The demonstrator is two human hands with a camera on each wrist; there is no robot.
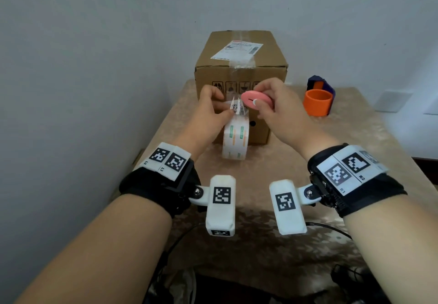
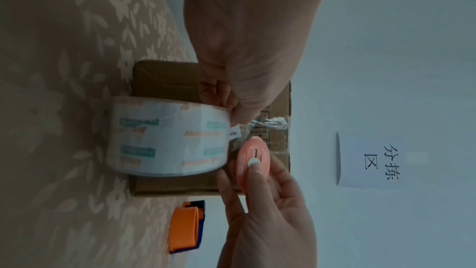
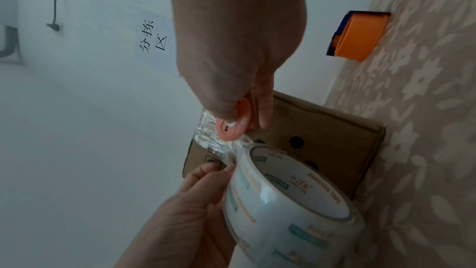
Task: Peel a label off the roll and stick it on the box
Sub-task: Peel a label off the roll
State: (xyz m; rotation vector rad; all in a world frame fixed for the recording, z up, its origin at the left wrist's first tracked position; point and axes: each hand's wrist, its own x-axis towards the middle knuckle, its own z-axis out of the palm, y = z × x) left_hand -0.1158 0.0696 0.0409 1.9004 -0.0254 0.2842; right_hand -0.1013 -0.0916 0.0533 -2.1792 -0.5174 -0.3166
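A brown cardboard box (image 1: 241, 69) stands at the back of the table, with a white shipping label (image 1: 237, 49) on its top. In front of it is a roll (image 1: 235, 137) of clear printed tape. My left hand (image 1: 225, 108) pinches the roll's loose end, where small white tags (image 1: 237, 108) stick up. My right hand (image 1: 259, 108) grips a pink oval cutter (image 1: 257, 102) and holds its tip against that loose end. In the right wrist view the cutter (image 3: 231, 131) touches crinkled clear tape just above the roll (image 3: 283, 201). Whether the roll rests on the table I cannot tell.
An orange and blue tape dispenser (image 1: 318, 97) sits on the table (image 1: 331, 149) to the right of the box. A flowered beige cloth covers the table. A paper sign (image 2: 371, 160) with characters hangs on the wall behind. Cables lie at the table's near edge.
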